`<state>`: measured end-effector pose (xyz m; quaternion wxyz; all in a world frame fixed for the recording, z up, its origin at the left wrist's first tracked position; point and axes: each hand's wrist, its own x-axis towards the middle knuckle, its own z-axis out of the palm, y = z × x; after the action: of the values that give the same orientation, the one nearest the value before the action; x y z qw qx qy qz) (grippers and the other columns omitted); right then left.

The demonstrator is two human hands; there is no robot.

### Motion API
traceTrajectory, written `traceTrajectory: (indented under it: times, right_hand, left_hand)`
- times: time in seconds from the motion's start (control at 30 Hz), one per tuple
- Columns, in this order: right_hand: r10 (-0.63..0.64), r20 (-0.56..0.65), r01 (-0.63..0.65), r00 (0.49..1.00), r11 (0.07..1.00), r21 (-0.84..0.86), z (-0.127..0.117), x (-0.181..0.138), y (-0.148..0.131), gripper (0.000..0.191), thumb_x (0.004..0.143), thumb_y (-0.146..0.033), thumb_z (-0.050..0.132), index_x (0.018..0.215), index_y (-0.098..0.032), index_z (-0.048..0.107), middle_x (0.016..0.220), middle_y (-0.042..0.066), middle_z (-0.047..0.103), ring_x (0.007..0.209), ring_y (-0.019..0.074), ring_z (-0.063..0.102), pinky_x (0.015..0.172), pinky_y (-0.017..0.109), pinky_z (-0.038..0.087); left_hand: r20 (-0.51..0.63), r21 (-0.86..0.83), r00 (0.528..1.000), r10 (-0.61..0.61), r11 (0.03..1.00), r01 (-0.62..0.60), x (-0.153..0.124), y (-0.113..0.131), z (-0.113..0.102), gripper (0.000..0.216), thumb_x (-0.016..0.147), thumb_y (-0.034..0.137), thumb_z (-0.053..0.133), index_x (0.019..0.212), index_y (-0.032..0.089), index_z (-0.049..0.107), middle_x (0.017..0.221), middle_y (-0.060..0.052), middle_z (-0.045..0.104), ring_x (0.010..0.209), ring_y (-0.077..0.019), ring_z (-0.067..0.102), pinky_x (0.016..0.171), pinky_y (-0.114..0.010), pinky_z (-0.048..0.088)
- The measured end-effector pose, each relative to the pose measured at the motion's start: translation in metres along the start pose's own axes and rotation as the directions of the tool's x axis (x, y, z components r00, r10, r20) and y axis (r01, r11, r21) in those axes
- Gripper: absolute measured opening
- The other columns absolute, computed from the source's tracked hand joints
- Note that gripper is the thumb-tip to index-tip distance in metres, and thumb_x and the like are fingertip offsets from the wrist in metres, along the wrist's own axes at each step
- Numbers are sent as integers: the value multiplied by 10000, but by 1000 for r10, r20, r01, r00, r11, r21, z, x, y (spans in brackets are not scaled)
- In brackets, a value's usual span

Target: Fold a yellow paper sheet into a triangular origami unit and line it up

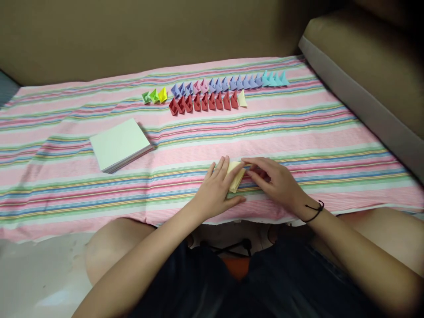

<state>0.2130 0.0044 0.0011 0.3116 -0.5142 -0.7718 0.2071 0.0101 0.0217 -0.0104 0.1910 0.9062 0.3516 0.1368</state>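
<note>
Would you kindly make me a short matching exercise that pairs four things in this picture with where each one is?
Column one
1. Left hand
2. Black bracelet
3. Turquoise folded pieces
4. Paper stack

Column two
A. At the right end of the far row
B. On the left part of the striped cloth
C. On the pale yellow paper nearest the person
D. Around the right wrist

Pairs: 1-C, 2-D, 3-A, 4-B

Soft, dim light; upper-right corner dark; glare on floor (43, 274).
</note>
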Motion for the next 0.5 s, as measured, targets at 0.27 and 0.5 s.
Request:
traceTrajectory:
  times: [0.27, 0.5]
  right_hand:
    - [-143, 51, 146, 988, 986, -81, 3, 0, -1, 486, 851, -149, 539, 1321, -177, 420, 1245, 136, 561, 1156, 260, 538, 962, 431, 468]
    - [-190, 160, 209, 969, 971, -115, -6, 0, -5, 371, 834, -76, 498, 1183, -199, 522, 1180, 100, 598, 1121, 229, 549, 956, 421, 467]
  left_hand:
    - [-13, -37, 999, 31, 999, -31, -3, -5, -3, 1033, 776, 456, 675, 1484, 128, -2, 1546, -209, 171, 1443, -304, 120, 1160, -499, 167]
    - [25, 122, 997, 78, 989, -80, -9, 0, 3, 809, 853, 548, 531, 1440, 70, 245, 1518, -248, 213, 1436, -312, 129, 1143, -500, 211]
